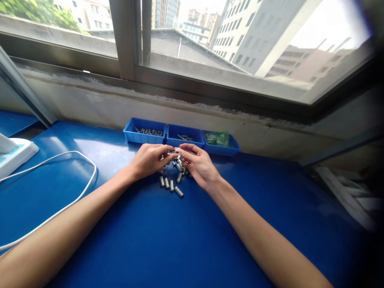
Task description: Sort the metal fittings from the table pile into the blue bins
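Observation:
Fingertips nearly meeting, my two hands work above a loose pile of small silver metal pieces on the blue tabletop. My left hand is closed in a pinch, with a small silver metal piece showing at its fingertips. From the other side, my right hand has thumb and fingers bent together close to that piece. What it grips is too small to make out. Nearer to me, several short silver blocks lie apart from the pile, roughly in a row.
Behind my hands stand three joined blue bins: the left bin holds small metal parts, the middle bin a few, and the right bin green packets. A white cable curves across the left side near a white power strip.

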`<state>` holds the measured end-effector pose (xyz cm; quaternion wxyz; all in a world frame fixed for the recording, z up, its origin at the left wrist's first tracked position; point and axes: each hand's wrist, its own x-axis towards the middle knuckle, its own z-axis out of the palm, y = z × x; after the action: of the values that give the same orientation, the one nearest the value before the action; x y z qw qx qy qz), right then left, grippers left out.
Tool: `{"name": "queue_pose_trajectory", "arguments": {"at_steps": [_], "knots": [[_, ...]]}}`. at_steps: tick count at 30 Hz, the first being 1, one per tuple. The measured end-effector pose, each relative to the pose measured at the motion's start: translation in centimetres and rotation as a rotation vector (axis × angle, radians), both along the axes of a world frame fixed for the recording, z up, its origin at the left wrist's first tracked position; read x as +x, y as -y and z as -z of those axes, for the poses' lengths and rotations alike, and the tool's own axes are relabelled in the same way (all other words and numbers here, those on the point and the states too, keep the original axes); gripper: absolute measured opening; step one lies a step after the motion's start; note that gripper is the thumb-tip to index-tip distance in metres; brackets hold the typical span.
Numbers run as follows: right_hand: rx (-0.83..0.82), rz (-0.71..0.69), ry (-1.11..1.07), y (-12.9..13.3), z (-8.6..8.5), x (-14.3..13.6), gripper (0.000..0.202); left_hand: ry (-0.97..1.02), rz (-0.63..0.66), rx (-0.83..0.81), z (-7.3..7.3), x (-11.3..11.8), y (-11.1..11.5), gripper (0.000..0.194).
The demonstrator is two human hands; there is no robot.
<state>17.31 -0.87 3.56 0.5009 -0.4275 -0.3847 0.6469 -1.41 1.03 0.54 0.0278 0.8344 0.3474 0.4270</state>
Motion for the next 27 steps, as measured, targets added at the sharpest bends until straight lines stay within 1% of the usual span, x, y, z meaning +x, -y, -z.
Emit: {"name": "queue_pose_trajectory", "arguments": {"at_steps": [5,8,10,12,14,16,18,20,23,25,27], "knots": [[0.076,-0.022,0.091,-0.1,0.2,0.1,0.040,0.072,-0.014,-0.007,0.6,0.0,-0.3,0.023],[0.182,-0.043,0.241,-0.3,0.3,0.5,0.034,0.136,-0.063,-0.024,0.5,-0.1,-0.5,0.022],[0.346,-0.031,0.475,-0.2,0.3,0.7,0.024,0.219,-0.151,-0.045,0.2,-0.5,-0.9,0.024],[0.568,-0.037,0.790,0.0,0.3,0.8,0.013,0.326,-0.277,-0.083,0.0,-1.2,-1.3,0.028],[0.747,-0.073,1.077,0.4,0.3,0.8,0.010,0.416,-0.401,-0.116,-0.1,-1.9,-1.8,0.030],[0.832,-0.115,1.273,0.8,0.4,0.7,0.009,0.448,-0.470,-0.127,-0.1,-2.6,-2.3,0.030],[0.851,-0.144,1.381,1.0,0.6,0.5,0.009,0.471,-0.503,-0.142,0.0,-3.1,-2.5,0.029],[0.855,-0.161,1.416,1.0,0.9,0.5,0.010,0.477,-0.498,-0.166,0.2,-3.2,-2.7,0.029],[0.860,-0.163,1.393,1.0,1.2,0.4,0.014,0.454,-0.461,-0.191,0.5,-3.2,-2.7,0.031],[0.862,-0.151,1.321,0.9,1.2,0.4,0.017,0.432,-0.428,-0.192,0.6,-3.0,-2.7,0.032],[0.828,-0.119,1.165,0.7,1.1,0.4,0.015,0.411,-0.371,-0.180,0.6,-2.7,-2.5,0.031]]}}
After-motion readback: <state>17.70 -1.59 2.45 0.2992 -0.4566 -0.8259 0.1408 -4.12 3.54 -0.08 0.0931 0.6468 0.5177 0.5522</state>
